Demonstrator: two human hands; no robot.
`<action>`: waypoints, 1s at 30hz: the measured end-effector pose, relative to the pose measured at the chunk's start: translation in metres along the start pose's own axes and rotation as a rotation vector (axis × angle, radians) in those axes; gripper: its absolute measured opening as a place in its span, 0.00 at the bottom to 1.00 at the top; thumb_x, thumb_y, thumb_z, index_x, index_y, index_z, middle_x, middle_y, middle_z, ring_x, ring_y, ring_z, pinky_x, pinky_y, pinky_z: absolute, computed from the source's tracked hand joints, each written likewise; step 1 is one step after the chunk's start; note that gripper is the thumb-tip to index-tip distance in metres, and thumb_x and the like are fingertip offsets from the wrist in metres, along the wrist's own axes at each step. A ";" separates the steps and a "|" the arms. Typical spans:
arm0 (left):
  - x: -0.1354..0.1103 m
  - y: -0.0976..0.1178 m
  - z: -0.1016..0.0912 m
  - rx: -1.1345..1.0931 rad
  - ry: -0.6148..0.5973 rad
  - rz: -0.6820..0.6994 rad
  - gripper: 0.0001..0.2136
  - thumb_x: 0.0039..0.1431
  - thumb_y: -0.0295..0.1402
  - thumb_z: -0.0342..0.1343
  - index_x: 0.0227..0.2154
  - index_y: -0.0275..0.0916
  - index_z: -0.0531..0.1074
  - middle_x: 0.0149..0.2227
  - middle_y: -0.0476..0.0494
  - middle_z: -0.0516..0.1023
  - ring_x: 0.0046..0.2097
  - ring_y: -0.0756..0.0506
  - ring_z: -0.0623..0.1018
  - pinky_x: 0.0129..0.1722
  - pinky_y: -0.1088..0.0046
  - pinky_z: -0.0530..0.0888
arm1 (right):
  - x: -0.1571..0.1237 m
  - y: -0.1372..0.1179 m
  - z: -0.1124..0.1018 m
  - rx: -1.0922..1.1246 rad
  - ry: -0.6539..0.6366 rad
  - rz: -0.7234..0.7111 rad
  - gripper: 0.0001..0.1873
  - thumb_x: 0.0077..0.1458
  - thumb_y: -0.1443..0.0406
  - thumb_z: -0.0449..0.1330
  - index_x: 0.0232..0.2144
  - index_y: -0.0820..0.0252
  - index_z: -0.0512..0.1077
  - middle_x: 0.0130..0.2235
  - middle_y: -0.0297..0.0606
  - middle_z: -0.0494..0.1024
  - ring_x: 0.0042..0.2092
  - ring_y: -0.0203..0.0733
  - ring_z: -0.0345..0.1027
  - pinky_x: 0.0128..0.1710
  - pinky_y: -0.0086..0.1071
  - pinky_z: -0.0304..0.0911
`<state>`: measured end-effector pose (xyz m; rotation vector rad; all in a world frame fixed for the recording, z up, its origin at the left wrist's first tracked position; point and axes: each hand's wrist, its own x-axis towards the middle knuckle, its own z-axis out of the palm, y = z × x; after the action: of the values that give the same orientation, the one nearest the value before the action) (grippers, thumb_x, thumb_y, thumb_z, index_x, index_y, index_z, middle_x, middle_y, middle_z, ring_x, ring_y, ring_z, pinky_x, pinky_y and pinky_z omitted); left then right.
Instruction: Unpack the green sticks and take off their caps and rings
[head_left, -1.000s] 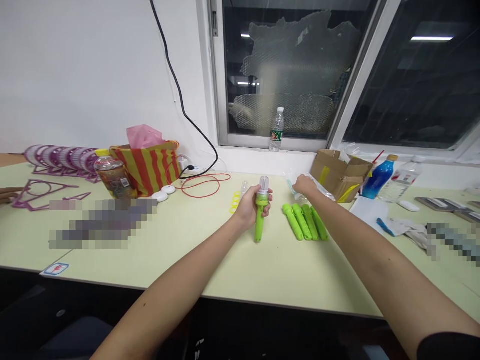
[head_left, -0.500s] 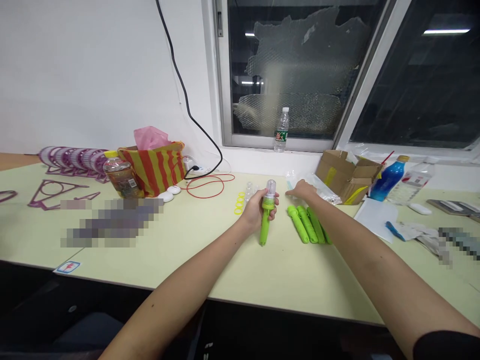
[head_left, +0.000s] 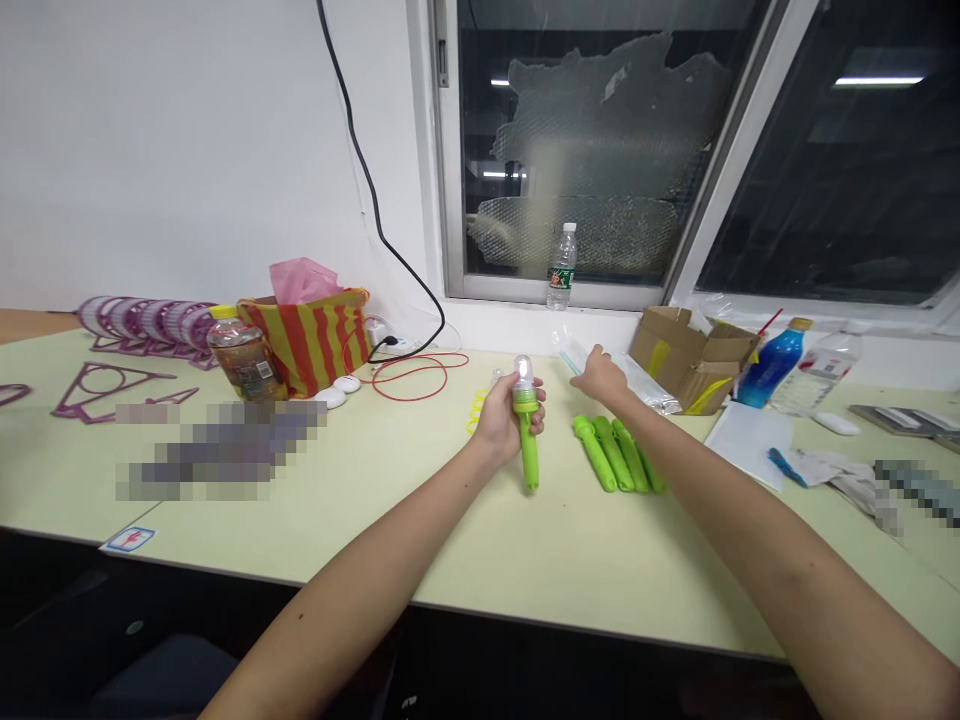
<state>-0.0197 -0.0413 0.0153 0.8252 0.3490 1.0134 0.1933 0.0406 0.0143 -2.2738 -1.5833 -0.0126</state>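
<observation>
My left hand point(head_left: 496, 418) is wrapped round a green stick light point(head_left: 530, 452) with a clear domed top, held upright just above the table. Behind that hand lie yellow rings point(head_left: 475, 412) and a clear part, mostly hidden. Farther right, my right hand point(head_left: 602, 380) pinches the edge of a clear plastic bag point(head_left: 652, 390) with a pale blue strip. Its fingertips are partly hidden by the hand itself. Several green tubes point(head_left: 616, 455) of the same kind lie side by side below the right wrist, one partly covered by the forearm.
Behind the bag stands an open cardboard box point(head_left: 694, 355), with a blue bottle point(head_left: 776, 362) and a clear bottle beside it. A striped bag point(head_left: 319, 340), a drink bottle point(head_left: 247, 360) and a red cable point(head_left: 409, 378) are on the left. A water bottle point(head_left: 561, 275) stands on the sill.
The left hand and stick light have shifted slightly left. My right hand has turned a little, and the bag's left end is now lifted and pulled out to the left.
</observation>
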 end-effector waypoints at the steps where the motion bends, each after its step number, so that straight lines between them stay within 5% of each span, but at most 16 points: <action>1: 0.000 0.001 0.000 0.010 0.016 0.022 0.15 0.53 0.44 0.55 0.35 0.36 0.68 0.28 0.49 0.68 0.20 0.54 0.66 0.17 0.78 0.60 | -0.009 0.003 -0.009 0.028 0.050 -0.038 0.44 0.48 0.58 0.64 0.61 0.66 0.49 0.54 0.57 0.66 0.52 0.59 0.67 0.47 0.43 0.64; 5: 0.002 0.011 0.004 0.200 0.107 0.190 0.16 0.47 0.38 0.63 0.37 0.37 0.68 0.31 0.50 0.70 0.18 0.58 0.63 0.14 0.80 0.56 | -0.058 0.022 -0.036 0.136 0.234 -0.237 0.45 0.52 0.58 0.59 0.65 0.62 0.42 0.60 0.55 0.62 0.57 0.59 0.62 0.53 0.43 0.60; 10: 0.005 0.035 0.018 0.498 0.178 0.388 0.20 0.48 0.38 0.63 0.46 0.40 0.71 0.36 0.47 0.74 0.18 0.58 0.66 0.14 0.80 0.60 | -0.105 0.048 -0.028 0.216 0.323 -0.481 0.42 0.54 0.60 0.56 0.65 0.62 0.43 0.59 0.52 0.62 0.59 0.56 0.60 0.57 0.46 0.57; 15: 0.009 0.049 0.023 0.697 0.182 0.425 0.22 0.49 0.38 0.62 0.48 0.41 0.72 0.29 0.50 0.71 0.19 0.55 0.68 0.14 0.79 0.62 | -0.113 0.056 -0.012 0.280 0.336 -0.579 0.40 0.54 0.61 0.56 0.65 0.59 0.45 0.62 0.50 0.60 0.61 0.57 0.58 0.60 0.50 0.53; 22: 0.020 0.060 0.018 0.619 0.143 0.390 0.23 0.50 0.37 0.61 0.49 0.35 0.69 0.20 0.55 0.65 0.18 0.53 0.65 0.13 0.80 0.60 | -0.121 0.058 -0.016 0.401 0.311 -0.633 0.41 0.53 0.59 0.59 0.64 0.59 0.46 0.61 0.51 0.60 0.61 0.56 0.57 0.62 0.51 0.51; 25: 0.021 0.065 0.022 0.629 0.102 0.387 0.22 0.50 0.36 0.60 0.48 0.34 0.70 0.18 0.55 0.65 0.16 0.54 0.64 0.14 0.80 0.60 | -0.120 0.059 -0.021 0.656 0.175 -0.629 0.44 0.49 0.55 0.65 0.63 0.57 0.50 0.53 0.48 0.69 0.54 0.54 0.63 0.58 0.51 0.56; 30: 0.012 0.059 0.040 0.662 -0.034 0.346 0.19 0.50 0.35 0.61 0.44 0.33 0.72 0.16 0.55 0.64 0.15 0.54 0.63 0.14 0.80 0.59 | -0.120 0.053 -0.032 1.360 -0.383 -0.507 0.31 0.50 0.47 0.62 0.52 0.54 0.66 0.45 0.42 0.75 0.46 0.47 0.71 0.50 0.44 0.64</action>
<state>-0.0255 -0.0324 0.0870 1.5370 0.5366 1.2188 0.2036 -0.0940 0.0033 -0.8272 -1.5043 1.0529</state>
